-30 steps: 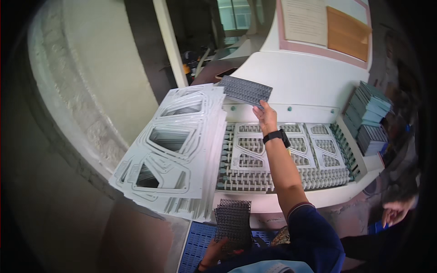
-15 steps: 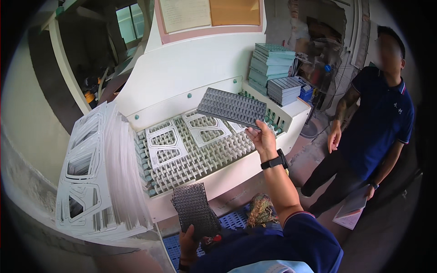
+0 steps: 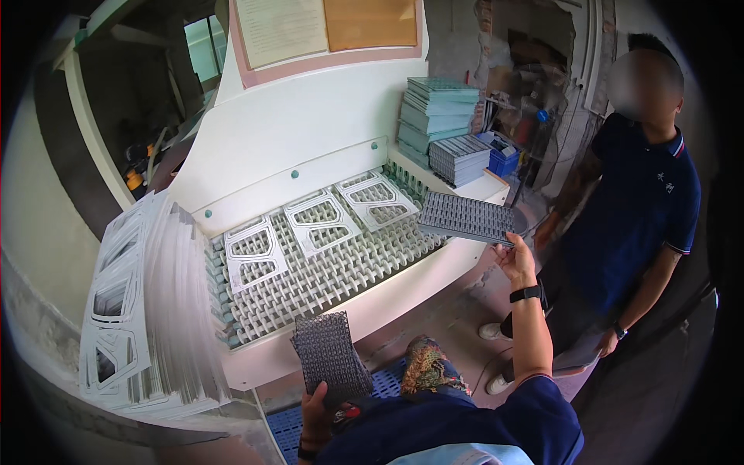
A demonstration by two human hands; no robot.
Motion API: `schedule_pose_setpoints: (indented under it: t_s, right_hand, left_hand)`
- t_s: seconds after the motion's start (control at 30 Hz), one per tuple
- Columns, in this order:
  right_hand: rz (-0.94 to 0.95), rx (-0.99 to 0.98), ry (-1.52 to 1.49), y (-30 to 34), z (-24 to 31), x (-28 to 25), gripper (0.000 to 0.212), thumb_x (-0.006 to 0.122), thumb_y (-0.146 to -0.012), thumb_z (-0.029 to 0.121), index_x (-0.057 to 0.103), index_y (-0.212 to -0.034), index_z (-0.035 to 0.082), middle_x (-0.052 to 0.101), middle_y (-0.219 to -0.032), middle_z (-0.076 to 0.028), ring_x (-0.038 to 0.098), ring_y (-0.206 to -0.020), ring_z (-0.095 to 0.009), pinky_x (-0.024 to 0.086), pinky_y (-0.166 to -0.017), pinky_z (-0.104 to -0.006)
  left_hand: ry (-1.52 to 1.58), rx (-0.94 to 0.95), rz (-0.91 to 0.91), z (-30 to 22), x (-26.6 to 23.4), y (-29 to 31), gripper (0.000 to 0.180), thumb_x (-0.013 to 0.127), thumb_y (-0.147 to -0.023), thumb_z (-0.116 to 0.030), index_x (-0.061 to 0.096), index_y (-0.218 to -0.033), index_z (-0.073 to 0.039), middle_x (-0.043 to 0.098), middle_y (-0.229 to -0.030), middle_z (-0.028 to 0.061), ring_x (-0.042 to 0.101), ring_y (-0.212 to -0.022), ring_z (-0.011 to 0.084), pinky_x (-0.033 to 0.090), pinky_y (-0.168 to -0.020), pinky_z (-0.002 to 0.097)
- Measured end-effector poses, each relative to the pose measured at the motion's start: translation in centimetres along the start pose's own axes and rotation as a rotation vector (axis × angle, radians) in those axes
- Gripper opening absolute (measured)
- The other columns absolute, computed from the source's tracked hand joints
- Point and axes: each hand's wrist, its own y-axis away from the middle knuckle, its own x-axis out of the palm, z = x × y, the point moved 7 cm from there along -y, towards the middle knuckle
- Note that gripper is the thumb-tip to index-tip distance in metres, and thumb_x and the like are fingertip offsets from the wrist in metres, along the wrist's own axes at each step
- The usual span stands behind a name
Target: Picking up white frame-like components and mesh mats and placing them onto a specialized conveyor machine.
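Note:
My right hand [image 3: 518, 260] grips one end of a dark grey panel [image 3: 465, 217] with rows of small slots. It holds the panel tilted just beyond the right front edge of a white machine [image 3: 372, 298]. Low in front of me, my left hand [image 3: 314, 409] is closed on a fanned stack of similar dark slotted panels [image 3: 332, 356]. Three white cut-out sheets [image 3: 322, 222] lie side by side on the machine's roller bed [image 3: 341, 271]. My left fingers are partly hidden by the stack.
A tall stack of white cut-out sheets [image 3: 116, 310] leans at the left. Green panels [image 3: 436, 116], grey panels [image 3: 459, 161] and a blue box [image 3: 504, 159] stand at the machine's far right end. A co-worker [image 3: 643, 209] stands close on the right. Blue slatted plastic [image 3: 387, 380] lies below.
My right hand has carried the panel rightward, off the roller bed, uncovering the third white sheet. My left hand still holds its stack. The view has turned right; the co-worker's arm has moved.

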Motion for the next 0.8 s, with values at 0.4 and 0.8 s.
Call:
schedule_pose_setpoints:
  t_s: [0.4, 0.8]
  right_hand:
    - [0.113, 0.101, 0.243, -16.0, 7.1, -3.6, 0.012, 0.058, -0.077, 0.018, 0.056, -0.080, 0.007, 0.061, -0.067, -0.003, 0.053, -0.046, -0.010, 0.055, -0.059, -0.0333]
    - [-0.079, 0.072, 0.261, -22.2, 6.1, -4.6, 0.039, 0.063, -0.082, 0.038, 0.052, -0.100, 0.004, 0.057, -0.076, -0.005, 0.055, -0.053, -0.012, 0.058, -0.060, -0.0342]
  left_hand:
    - [-0.074, -0.023, -0.021, 1.3, 4.1, -1.6, 0.034, 0.049, -0.089, -0.018, 0.042, -0.116, 0.001, 0.058, -0.103, 0.0169, 0.063, -0.087, 0.0280, 0.057, -0.059, 0.0368]
    - [-0.062, 0.055, -0.185, 0.5, 4.9, -2.1, 0.035, 0.052, -0.088, -0.018, 0.044, -0.117, 0.001, 0.059, -0.101, 0.0157, 0.063, -0.081, 0.0267, 0.055, -0.057, 0.0376]
